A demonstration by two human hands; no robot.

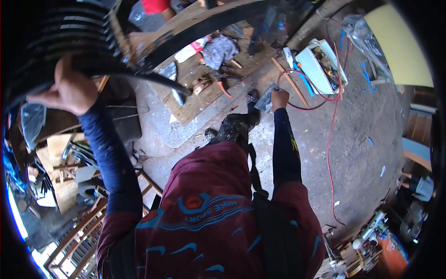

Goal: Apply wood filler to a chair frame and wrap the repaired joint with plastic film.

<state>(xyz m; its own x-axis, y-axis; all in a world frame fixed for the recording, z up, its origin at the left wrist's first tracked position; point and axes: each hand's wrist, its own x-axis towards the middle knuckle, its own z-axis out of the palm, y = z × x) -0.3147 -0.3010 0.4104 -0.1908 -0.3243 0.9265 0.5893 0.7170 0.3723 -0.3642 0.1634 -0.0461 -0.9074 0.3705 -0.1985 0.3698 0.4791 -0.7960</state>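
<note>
At the upper left my left hand (pixel 76 88) grips the curved edge of a large black ribbed object (pixel 134 73). Some of its fingers pass behind that edge and are partly hidden. My right hand (pixel 279 98) is lower, right of my legs, closed on a flat dark-grey piece (pixel 265 98) with a pale, smeared surface. Its exact kind is hard to make out. Between my hands, a wooden board (pixel 186 109) on the floor carries orange-handled pliers (pixel 224 88), a crumpled grey cloth (pixel 220 52) and a white-and-red bottle (pixel 189 50).
A white container (pixel 304 60) with tools stands at the upper right. A red hose (pixel 331 158) runs along the concrete floor. Wooden frames and scraps (pixel 74 232) crowd the left. A pale yellow panel (pixel 399 46) leans far right. Someone in red (pixel 155 5) is at the top.
</note>
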